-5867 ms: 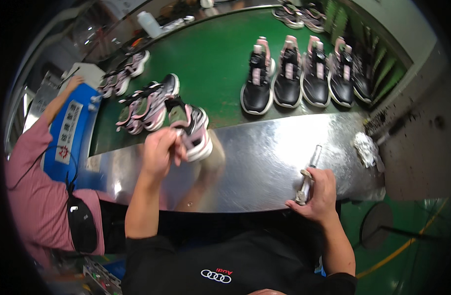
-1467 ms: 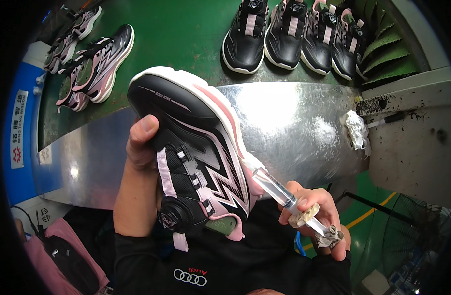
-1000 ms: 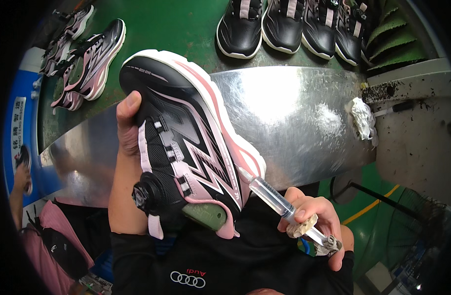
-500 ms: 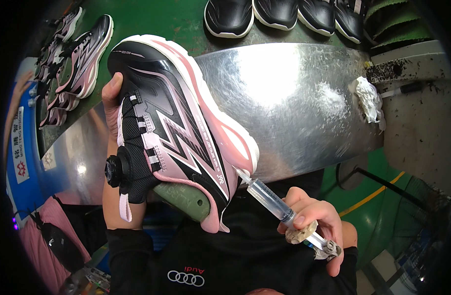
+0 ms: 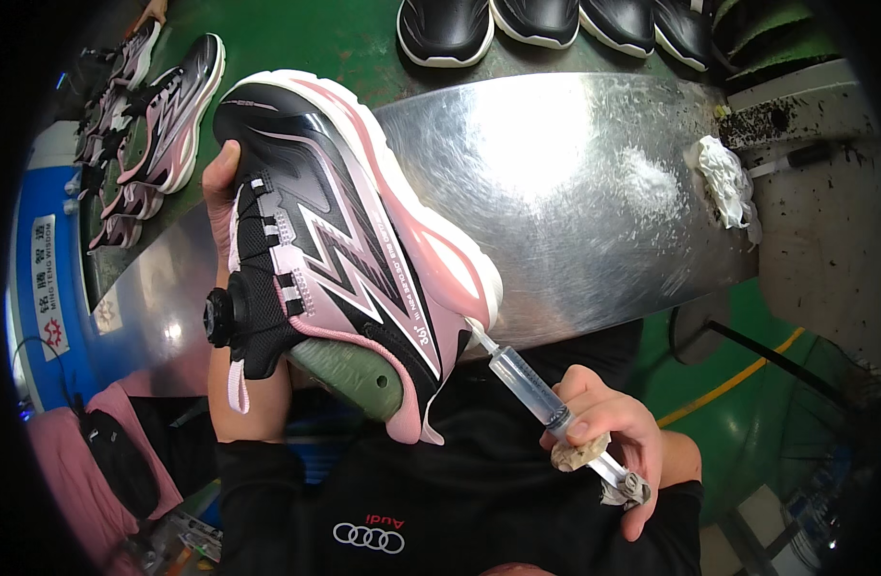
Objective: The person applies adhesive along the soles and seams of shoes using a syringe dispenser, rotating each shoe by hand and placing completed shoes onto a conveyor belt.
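A black and pink sneaker with a white and pink sole is tilted in front of me, toe up and to the left. My left hand grips it from behind near the toe, thumb on the edge, most fingers hidden. A green shoe last fills the shoe's opening, and a round black dial sits on the tongue. My right hand is closed round a clear syringe, which has pale wrapping on its flange and plunger end. Its tip touches the seam between upper and sole near the heel.
Behind the sneaker lies a shiny metal sheet with white powder and a crumpled white cloth. A brush-like tool rests beside the cloth. Several black shoes line the far edge; more pink and black sneakers stand at far left.
The syringe tip has shifted slightly along the heel seam, staying against the shoe. The sneaker has tilted a little. At far left, another person's hand has moved away from the blue panel.
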A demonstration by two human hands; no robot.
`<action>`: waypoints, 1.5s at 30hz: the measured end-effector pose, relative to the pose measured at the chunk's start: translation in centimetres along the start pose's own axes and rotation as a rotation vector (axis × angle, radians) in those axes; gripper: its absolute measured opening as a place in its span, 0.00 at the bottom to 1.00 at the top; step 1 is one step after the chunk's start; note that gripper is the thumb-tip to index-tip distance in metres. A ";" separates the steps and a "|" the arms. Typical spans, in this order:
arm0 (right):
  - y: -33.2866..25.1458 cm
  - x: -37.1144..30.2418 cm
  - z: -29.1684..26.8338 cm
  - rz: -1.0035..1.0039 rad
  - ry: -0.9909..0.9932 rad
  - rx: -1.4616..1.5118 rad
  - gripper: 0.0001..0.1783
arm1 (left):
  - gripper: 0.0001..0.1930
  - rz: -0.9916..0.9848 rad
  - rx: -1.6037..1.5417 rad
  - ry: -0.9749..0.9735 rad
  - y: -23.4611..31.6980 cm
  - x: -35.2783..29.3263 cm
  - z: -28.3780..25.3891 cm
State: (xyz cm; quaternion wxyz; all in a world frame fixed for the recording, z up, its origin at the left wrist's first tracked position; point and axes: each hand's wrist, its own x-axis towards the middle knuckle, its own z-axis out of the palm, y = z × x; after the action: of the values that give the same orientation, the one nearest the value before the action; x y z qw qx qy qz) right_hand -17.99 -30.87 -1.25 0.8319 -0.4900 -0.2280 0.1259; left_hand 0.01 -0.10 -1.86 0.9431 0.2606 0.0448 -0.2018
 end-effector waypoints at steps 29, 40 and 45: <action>2.5 1.5 -0.9 -0.123 -0.029 -0.209 0.48 | 0.26 0.005 0.798 0.358 4.1 -11.5 -3.6; 2.1 1.9 0.3 -0.092 -0.059 -0.252 0.48 | 0.26 -0.080 0.562 0.464 2.7 -19.6 -3.4; 1.8 1.5 0.9 -0.084 -0.065 -0.265 0.48 | 0.29 -0.118 0.373 0.423 0.2 -21.5 -2.2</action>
State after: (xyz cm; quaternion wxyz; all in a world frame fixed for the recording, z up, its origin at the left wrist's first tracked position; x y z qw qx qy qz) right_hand -17.08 -28.67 -2.07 0.7566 -0.5812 -0.2900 0.0754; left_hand -19.52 8.86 0.37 0.8352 0.4628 0.2177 -0.2024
